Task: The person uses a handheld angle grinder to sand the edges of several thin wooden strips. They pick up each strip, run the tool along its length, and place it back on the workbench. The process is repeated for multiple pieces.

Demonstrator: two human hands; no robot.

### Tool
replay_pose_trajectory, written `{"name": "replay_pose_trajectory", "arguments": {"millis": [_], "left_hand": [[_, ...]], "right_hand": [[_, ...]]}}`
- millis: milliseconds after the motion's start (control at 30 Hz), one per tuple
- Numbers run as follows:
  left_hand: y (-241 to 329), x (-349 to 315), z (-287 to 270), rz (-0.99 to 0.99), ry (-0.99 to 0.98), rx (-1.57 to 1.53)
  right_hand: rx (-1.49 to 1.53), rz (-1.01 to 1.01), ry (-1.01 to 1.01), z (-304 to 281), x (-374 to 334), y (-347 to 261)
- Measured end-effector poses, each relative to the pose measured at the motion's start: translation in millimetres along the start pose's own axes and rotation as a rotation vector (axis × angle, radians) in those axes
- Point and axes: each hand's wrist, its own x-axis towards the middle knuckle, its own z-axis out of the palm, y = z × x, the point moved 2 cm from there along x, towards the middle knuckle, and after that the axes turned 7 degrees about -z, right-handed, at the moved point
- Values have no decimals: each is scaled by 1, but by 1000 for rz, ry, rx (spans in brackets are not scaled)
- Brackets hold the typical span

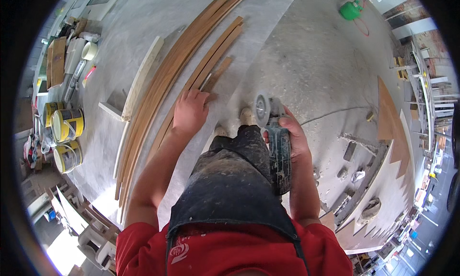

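Observation:
My right hand (pixel 296 134) is wrapped round the body of an angle grinder (pixel 279 151). The grinder points away from me, and its round pale disc (pixel 261 109) stands upright at the far end, apart from the wood. My left hand (pixel 190 112) is closed over a narrow brown wooden strip (pixel 211 55), its fingers curled on the wood. Just past its fingertips lies a short brown wood piece (pixel 220 72), with a thin white stick (pixel 206 81) beside it. Longer brown boards (pixel 165 77) run in a bundle to the left.
White L-shaped trim (pixel 143 79) lies left of the boards. Yellow-and-black buckets (pixel 68 126) stand at the far left. A cable (pixel 330 114) crosses the floor at right, near rubble and jagged-edged panels (pixel 393 127). A green canister (pixel 350 10) stands far back right.

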Motion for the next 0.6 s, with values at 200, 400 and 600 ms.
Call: {"name": "replay_pose_trajectory", "arguments": {"millis": [200, 400, 600], "left_hand": [[18, -30, -53, -68, -94, -603], [27, -53, -89, -3, -3, -732], [27, -76, -108, 28, 92, -685]], "right_hand": [[-143, -28, -1, 34, -23, -2], [-327, -46, -118, 84, -49, -15], [-426, -15, -226, 100, -56, -6]]}}
